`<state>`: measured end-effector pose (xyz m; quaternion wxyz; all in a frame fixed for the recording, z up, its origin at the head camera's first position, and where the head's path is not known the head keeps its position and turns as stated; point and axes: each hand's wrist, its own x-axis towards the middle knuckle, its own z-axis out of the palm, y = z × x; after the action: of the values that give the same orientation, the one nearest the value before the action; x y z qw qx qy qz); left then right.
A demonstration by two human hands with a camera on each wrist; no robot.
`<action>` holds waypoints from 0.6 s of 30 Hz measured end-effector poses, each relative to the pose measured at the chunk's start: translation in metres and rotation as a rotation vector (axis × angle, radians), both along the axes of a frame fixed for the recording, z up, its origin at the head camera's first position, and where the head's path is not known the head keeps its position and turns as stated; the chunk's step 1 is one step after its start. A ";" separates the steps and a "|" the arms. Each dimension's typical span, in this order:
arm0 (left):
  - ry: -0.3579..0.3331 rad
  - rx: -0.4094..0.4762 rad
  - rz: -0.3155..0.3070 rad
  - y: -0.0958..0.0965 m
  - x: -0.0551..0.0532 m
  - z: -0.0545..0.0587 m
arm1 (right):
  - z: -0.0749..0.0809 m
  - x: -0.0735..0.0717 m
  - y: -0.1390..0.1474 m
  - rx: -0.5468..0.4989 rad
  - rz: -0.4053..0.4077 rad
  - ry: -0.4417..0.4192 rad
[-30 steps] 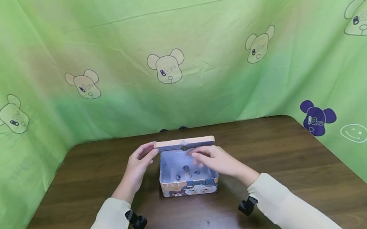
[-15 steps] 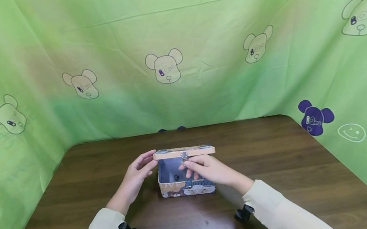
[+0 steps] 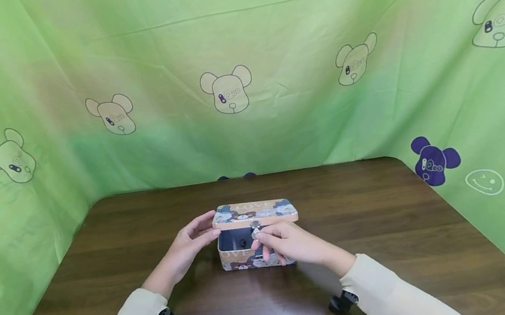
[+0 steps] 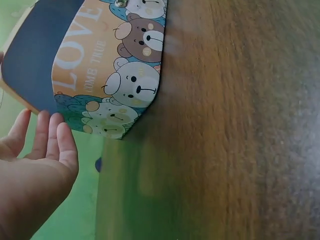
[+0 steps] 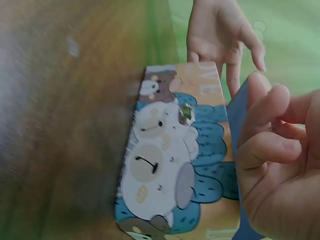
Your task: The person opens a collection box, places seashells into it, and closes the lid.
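A tin box (image 3: pixel 237 260) printed with cartoon bears stands on the table, its hinged lid (image 3: pixel 254 214) tilted partly down over the dark inside. My right hand (image 3: pixel 297 242) pinches the metal latch (image 3: pixel 255 229) at the lid's front between thumb and index finger. My left hand (image 3: pixel 180 253) touches the lid's left end with extended fingers, which the left wrist view also shows. On the box front, the right wrist view shows a small metal catch (image 5: pixel 186 114). One small dark thing (image 3: pixel 243 242) shows inside the box; my right hand and the lid hide the rest.
The brown wooden table (image 3: pixel 133 222) ends at the back against a green cloth (image 3: pixel 172 154) with bear-head prints. Cloth hangs on both sides too. Black wrist cameras sit at both cuffs.
The lid has swung down and forward, so its printed top now shows. My right hand has taken hold of the latch and moved down with it; my left hand has followed the lid's end down.
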<state>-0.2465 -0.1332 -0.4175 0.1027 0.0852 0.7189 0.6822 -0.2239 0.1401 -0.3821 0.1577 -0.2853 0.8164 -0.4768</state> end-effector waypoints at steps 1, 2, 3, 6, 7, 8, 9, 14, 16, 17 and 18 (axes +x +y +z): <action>-0.004 -0.004 -0.007 0.000 0.001 0.000 | -0.001 0.002 0.000 0.006 0.005 -0.004; -0.013 -0.005 -0.011 -0.001 0.002 0.000 | -0.003 0.003 0.000 0.018 0.009 -0.006; -0.020 -0.012 -0.014 -0.001 0.003 0.000 | -0.005 0.005 0.000 0.033 0.013 -0.002; -0.036 -0.031 -0.011 -0.001 0.005 -0.003 | -0.009 0.011 0.000 0.067 0.019 0.020; -0.041 -0.037 -0.009 -0.001 0.005 -0.004 | -0.011 0.013 -0.001 0.077 0.021 0.025; -0.044 -0.043 -0.007 -0.001 0.005 -0.005 | -0.011 0.015 -0.001 0.088 0.021 0.027; -0.047 -0.048 -0.006 0.000 0.005 -0.007 | -0.012 0.017 -0.001 0.094 0.021 0.026; -0.052 -0.064 0.017 0.001 0.006 -0.013 | -0.016 0.023 -0.002 0.115 0.027 0.016; -0.056 -0.062 0.028 0.001 0.006 -0.014 | -0.018 0.024 -0.002 0.124 0.023 0.011; -0.056 -0.060 0.029 0.002 0.006 -0.015 | -0.019 0.025 -0.002 0.125 0.021 0.005; -0.054 -0.061 0.027 0.002 0.006 -0.015 | -0.020 0.025 -0.002 0.129 0.019 -0.001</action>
<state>-0.2400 -0.1315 -0.4326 0.1152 0.0537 0.7373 0.6635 -0.1985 0.1380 -0.4021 0.1806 -0.2820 0.8426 -0.4217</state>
